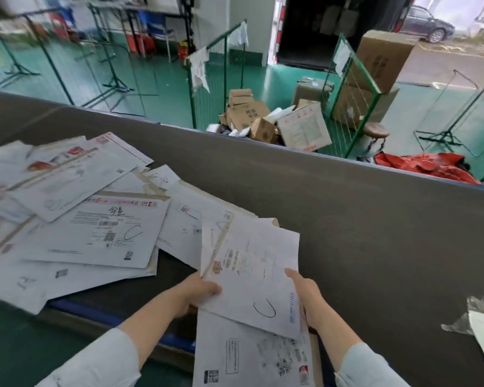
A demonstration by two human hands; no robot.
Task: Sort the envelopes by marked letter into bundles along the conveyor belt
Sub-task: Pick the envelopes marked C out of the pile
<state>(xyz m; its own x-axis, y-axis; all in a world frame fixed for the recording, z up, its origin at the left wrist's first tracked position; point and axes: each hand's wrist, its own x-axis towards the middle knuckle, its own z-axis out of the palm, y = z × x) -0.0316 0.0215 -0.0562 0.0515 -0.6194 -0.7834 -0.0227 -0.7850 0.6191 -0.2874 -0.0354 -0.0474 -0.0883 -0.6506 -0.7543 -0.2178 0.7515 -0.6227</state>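
While left hand [197, 293] and right hand [310, 301] clamp it, the envelope [259, 277] bridges their fingers [214, 290].

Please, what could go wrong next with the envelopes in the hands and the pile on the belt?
1. The held envelopes are fanned, not squared, between the left hand and right hand; the lower ones could slip out and fall.
2. The pile overhangs the belt's near edge at the left; the A envelope might slide to the floor.
3. Overlaps hide some marks, so missorting is possible.
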